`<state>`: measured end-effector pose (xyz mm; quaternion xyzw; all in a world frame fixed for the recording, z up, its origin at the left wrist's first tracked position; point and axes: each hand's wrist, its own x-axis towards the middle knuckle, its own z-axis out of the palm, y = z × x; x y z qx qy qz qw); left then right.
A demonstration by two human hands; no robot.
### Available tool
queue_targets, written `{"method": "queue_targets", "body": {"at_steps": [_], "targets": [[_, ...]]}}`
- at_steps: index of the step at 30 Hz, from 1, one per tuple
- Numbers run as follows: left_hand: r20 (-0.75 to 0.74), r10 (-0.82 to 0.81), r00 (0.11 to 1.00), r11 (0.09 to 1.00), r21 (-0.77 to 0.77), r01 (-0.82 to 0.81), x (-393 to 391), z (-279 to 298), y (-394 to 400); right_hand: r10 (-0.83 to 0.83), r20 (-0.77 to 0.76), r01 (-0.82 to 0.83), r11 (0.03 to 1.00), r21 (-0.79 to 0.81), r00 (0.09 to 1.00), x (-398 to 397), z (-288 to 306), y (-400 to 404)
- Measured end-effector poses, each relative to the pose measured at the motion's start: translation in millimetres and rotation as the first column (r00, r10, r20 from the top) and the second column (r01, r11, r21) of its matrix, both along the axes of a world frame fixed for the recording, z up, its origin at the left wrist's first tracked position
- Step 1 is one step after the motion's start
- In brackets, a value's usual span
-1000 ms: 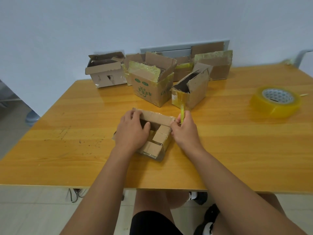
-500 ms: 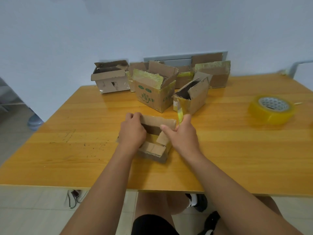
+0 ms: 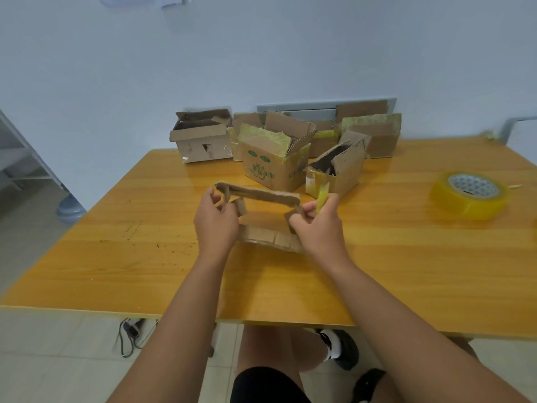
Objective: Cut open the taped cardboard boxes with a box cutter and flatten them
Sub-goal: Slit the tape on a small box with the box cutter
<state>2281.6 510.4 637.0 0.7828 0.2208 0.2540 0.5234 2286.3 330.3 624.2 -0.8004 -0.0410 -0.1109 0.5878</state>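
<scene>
1. At the far left of the wooden counter (image 3: pixel 116 257), against the wall, an opened white-sided box (image 3: pixel 200 144) stands with its flaps up.
2. The left hand (image 3: pixel 215 222) grips the left end of the small cardboard box (image 3: pixel 261 216), its fingers curled round the edge of the cardboard there.
3. That small cardboard box sits in the middle of the counter between both hands, opened up: its far wall forms a raised strip running from one hand to the other, and its near wall lies low on the wood.
4. Behind it stands an opened box with green print (image 3: pixel 270 167), yellow tape along its flaps; more opened boxes (image 3: pixel 372 135) line the wall beyond.
5. The right hand (image 3: pixel 319 228) pinches the small box's right end, fingers curled on the cardboard. It also holds a yellow box cutter (image 3: pixel 322 194), which sticks up from the fist.
6. Just behind that hand, a tilted open box (image 3: pixel 340 170) rests on the counter.
7. Far right, well apart from the hands, lies a roll of yellowish tape (image 3: pixel 470 196).
</scene>
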Motion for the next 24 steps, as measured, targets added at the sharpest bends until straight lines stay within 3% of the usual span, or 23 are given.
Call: {"method": "queue_targets", "body": {"at_steps": [2, 5, 9, 11, 13, 21, 24], "targets": [[0.035, -0.024, 0.999, 0.993, -0.119, 0.028, 0, 0, -2, -0.014, 0.06, 0.008, 0.995, 0.102, 0.998, 1, 4, -7], [0.036, -0.079, 0.996, 0.935, -0.343, 0.087, -2, 0, -8, -0.011, 0.119, -0.005, 0.991, 0.13, 0.993, 1, 3, -15], [0.172, -0.155, 0.973, 0.711, -0.665, 0.231, -12, 2, -16, 0.028, 0.16, -0.044, 0.994, 0.097, 0.987, -2, -8, -22], [0.252, -0.169, 0.953, 0.581, -0.756, 0.302, -16, 0, -14, 0.036, 0.162, -0.051, 0.995, 0.088, 0.986, -4, -12, -25], [0.253, -0.206, 0.945, 0.524, -0.788, 0.325, -17, 0, -9, 0.047, 0.154, -0.059, 0.995, 0.076, 0.987, -6, -15, -28], [0.114, -0.228, 0.967, 0.637, -0.733, 0.237, -18, 3, -3, 0.241, 0.158, -0.212, 0.96, -0.183, 0.958, -13, -22, -31], [0.078, -0.148, 0.986, 0.607, -0.78, 0.153, -16, 2, -4, 0.341, 0.137, -0.298, 0.917, -0.264, 0.93, -16, -29, -28]]}}
